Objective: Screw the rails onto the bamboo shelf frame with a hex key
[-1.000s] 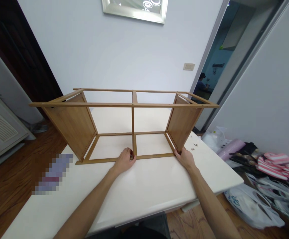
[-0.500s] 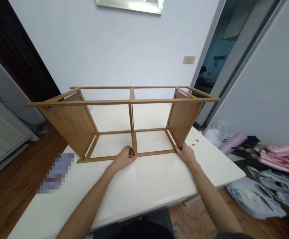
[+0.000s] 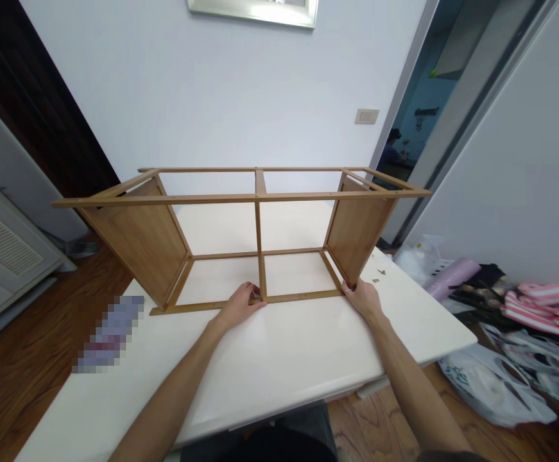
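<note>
A brown wooden shelf frame point(image 3: 212, 199) lies on its side on a white table point(image 3: 283, 359). It has a solid panel at its left end point(image 3: 139, 244), another at its right end point(image 3: 359, 231), and a thin upright point(image 3: 258, 244) in the middle. My left hand point(image 3: 240, 304) is closed on the near bottom rail, right beside the foot of that upright. At the lower corner of the right panel, my right hand point(image 3: 362, 298) grips the same frame; some of its fingers are hidden behind the wood.
Small metal bits point(image 3: 376, 280) lie on the table's right side. Plastic bags point(image 3: 495, 385), a pink roll point(image 3: 452, 279) and striped cloth point(image 3: 543, 305) crowd the floor at right. A pixelated patch point(image 3: 108, 337) covers the table's left edge. Another person point(image 3: 391, 149) is beyond the doorway.
The middle upright has shifted slightly, its two edges now lined up as one. Both hands keep their places on the frame, and the whole view has moved very slightly.
</note>
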Demonstrator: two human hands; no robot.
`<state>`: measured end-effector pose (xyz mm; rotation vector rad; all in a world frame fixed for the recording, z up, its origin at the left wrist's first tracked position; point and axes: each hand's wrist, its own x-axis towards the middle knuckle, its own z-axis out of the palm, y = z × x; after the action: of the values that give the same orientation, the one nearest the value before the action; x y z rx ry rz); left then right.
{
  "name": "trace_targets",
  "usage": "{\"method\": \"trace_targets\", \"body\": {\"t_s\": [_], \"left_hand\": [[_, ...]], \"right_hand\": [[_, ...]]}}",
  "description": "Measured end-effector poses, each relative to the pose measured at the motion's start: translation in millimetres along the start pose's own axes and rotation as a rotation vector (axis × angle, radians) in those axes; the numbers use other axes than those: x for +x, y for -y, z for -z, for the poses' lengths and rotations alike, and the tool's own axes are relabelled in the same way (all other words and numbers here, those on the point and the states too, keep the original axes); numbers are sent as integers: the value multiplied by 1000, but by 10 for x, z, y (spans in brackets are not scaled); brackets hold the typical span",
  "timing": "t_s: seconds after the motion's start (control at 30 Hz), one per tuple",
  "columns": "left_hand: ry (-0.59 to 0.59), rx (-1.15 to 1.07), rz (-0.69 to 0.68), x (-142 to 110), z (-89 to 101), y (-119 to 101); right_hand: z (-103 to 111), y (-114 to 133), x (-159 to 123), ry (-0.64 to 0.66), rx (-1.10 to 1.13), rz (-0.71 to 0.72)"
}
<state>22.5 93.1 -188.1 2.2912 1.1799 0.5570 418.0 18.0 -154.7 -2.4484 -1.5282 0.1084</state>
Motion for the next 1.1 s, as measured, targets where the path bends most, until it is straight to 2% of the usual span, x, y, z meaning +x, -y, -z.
{"method": "trace_targets", "body": {"t_s": [0.4,0.63,0.8,0.97,1.1], "left_hand": [[-2,40,-27,3,6,-10],[-73,146,-104,-133,66,26],[-112,222,-148,-169,29,37],[-111,282,-167,-181,24,-26],[-117,311,-163,-304,52,-142]], "right_hand": [[79,28,-48,20,-42,19],[90,21,-100,53,-59,52],[99,34,-105,64,-68,39],[148,52,-143,44,-77,37],[219,20,-253,-7,-80,52]]}}
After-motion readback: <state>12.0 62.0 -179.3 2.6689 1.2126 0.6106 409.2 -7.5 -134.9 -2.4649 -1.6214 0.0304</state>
